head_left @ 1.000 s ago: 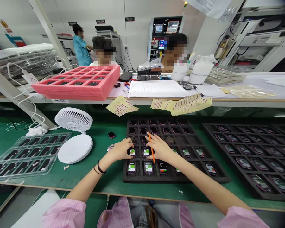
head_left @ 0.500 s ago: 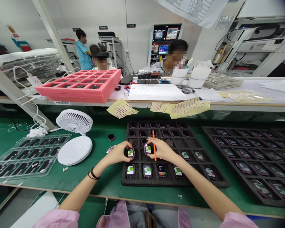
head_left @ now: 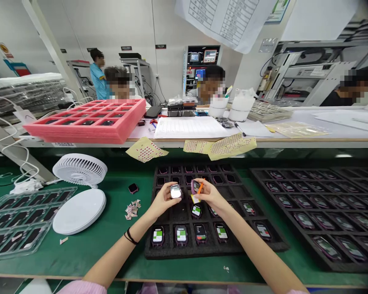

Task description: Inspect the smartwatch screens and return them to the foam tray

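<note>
My left hand holds a smartwatch above a black foam tray, its shiny metal back facing up. My right hand grips a second purple-cased smartwatch along with a thin orange stick. The two watches are close together but apart. Below the hands, several purple-cased watches with lit green-and-white screens sit in the tray's pockets. The upper pockets hold dark watches.
A loose watch and paper scraps lie left of the tray on the green mat, near a white fan, its round base and a clear plastic tray. A second black foam tray fills the right. Co-workers sit beyond a shelf.
Both hands have lifted watches from the tray's row and raised them. The left one now shows its metal back. The view has shifted, and two tray pockets under my hands are bare.
</note>
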`<action>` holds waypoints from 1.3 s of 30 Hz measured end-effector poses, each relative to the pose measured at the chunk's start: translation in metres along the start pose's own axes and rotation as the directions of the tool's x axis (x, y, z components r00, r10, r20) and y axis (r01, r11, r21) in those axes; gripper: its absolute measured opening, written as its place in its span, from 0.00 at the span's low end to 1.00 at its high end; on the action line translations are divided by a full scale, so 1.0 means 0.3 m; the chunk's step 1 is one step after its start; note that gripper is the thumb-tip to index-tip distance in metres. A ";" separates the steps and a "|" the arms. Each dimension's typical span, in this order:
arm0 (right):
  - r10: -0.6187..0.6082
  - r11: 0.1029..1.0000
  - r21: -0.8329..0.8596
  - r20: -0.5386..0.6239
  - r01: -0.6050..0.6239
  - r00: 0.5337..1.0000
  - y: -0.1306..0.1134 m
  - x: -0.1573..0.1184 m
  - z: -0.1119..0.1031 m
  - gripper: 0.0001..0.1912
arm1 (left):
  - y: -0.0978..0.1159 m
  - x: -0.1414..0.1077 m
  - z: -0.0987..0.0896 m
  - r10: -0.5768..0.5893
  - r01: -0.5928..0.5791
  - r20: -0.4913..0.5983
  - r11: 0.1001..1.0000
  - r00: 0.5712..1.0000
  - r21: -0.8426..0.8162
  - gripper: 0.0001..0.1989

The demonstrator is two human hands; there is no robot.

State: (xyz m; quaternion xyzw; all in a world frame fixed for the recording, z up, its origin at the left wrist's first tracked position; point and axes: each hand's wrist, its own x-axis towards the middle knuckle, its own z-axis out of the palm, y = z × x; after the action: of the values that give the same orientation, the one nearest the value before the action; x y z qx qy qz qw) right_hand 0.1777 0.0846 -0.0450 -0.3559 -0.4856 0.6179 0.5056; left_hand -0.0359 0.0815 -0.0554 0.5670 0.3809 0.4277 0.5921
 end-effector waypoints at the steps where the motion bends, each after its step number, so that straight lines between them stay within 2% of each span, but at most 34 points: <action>1: 0.016 1.000 0.018 0.008 -0.016 1.000 0.003 -0.003 -0.002 0.28 | -0.009 0.000 0.003 0.004 -0.004 -0.009 1.000 1.000 0.002 0.31; 6: 0.095 0.990 0.098 0.031 -0.098 0.995 0.001 -0.022 0.005 0.26 | -0.065 -0.014 0.003 0.028 -0.028 -0.042 1.000 0.999 0.011 0.28; 12: 0.170 0.967 0.188 0.027 -0.172 0.985 -0.026 -0.046 0.029 0.29 | -0.084 -0.017 -0.006 0.052 -0.048 -0.068 0.997 0.996 0.059 0.28; 17: 0.126 0.979 0.153 0.075 -0.137 0.989 -0.038 -0.062 0.036 0.22 | -0.066 -0.033 0.006 0.030 -0.027 -0.032 0.996 0.999 0.090 0.27; 20: 0.111 0.987 0.101 0.099 -0.121 0.989 -0.034 -0.066 0.036 0.22 | -0.038 -0.044 0.017 0.024 -0.024 -0.006 0.993 1.000 0.112 0.27; 28: 0.136 0.990 0.035 0.060 -0.138 0.989 -0.016 -0.066 0.031 0.18 | -0.006 -0.056 0.019 0.015 0.005 -0.091 0.977 0.996 0.213 0.22; 34: 0.119 0.991 0.041 0.132 -0.125 0.984 -0.026 -0.073 0.034 0.19 | -0.007 -0.060 0.022 0.037 -0.026 -0.069 0.989 0.997 0.143 0.21; 39: 0.114 0.993 0.019 0.123 -0.117 0.986 -0.019 -0.073 0.034 0.18 | -0.009 -0.062 0.027 0.047 -0.044 -0.036 0.996 0.998 0.082 0.20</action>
State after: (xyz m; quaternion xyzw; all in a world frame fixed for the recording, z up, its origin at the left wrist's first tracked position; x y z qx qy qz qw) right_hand 0.1749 0.0610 -0.0378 -0.3384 -0.4860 0.6732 0.4429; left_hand -0.0344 0.0613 -0.0583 0.5910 0.3958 0.4359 0.5514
